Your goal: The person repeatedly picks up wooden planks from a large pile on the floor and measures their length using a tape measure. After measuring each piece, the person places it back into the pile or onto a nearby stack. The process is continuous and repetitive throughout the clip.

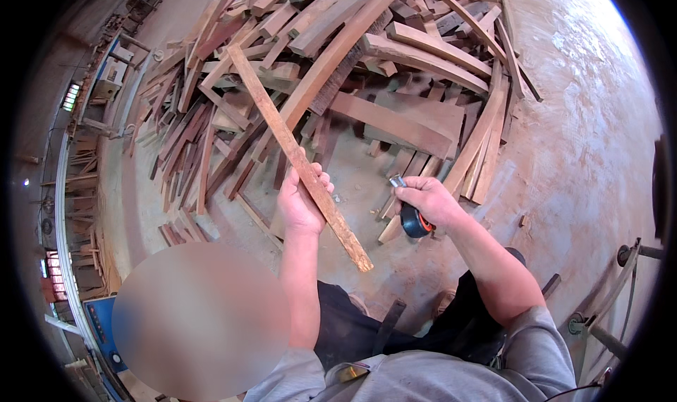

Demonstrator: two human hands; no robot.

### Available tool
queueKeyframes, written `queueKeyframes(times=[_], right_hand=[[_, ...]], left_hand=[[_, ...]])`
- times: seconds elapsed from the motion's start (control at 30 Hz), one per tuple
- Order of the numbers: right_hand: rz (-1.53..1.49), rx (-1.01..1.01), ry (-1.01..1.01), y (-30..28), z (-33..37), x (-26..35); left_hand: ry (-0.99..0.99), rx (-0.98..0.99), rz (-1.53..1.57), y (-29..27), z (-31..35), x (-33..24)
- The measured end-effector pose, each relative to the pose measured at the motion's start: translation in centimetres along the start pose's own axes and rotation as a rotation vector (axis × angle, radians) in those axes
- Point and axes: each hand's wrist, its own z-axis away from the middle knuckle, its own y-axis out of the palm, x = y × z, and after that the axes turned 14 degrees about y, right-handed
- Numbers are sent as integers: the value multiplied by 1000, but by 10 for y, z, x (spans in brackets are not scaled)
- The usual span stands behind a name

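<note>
The left hand (303, 194) was curled around a long, narrow wooden batten (282, 130), with the fingertips showing along its right edge. The batten ran slantwise through that grip, its longer part reaching forward and to the left of the hand, over the near side of a heap of sawn timber (331, 21), and its rough, lighter end coming back toward the body, between the two forearms. The right hand (434, 199), level with the left and well apart from it, was closed on a tape measure (412, 222); the dark case with its orange-red part hung just below the fingers, and a shiny metal tip (397, 181) stood out by the thumb and forefinger, on the side facing the batten. The tape and the batten were not touching. Ahead of both hands the heap spread wide, with a broad plank (395, 123) lying flat beyond the gap between them and several long timbers (486, 148) slanting away just to the right of the right hand. Further right of that hand, a small wood block (523, 221) lay on the stained floor (564, 134). Behind the hands were the wearer's dark trousers (338, 310) and grey shirt (451, 374).
</note>
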Motion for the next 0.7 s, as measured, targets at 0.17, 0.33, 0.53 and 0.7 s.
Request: queueKeyframes(times=[0.17,0.33,0.53,0.7], right_hand=[[178,66,16,11,-4,-20],[269,138,71,34,5,-22],[300,151,92,47,6,-22],[379,158,32,48,8,-21]], left_hand=[[-97,10,60,2,-10,17],[-97,69,123,-13,-11,15],[-30,-5,21,-4,-3,4],[51,-30,-240,-17,-6,5]])
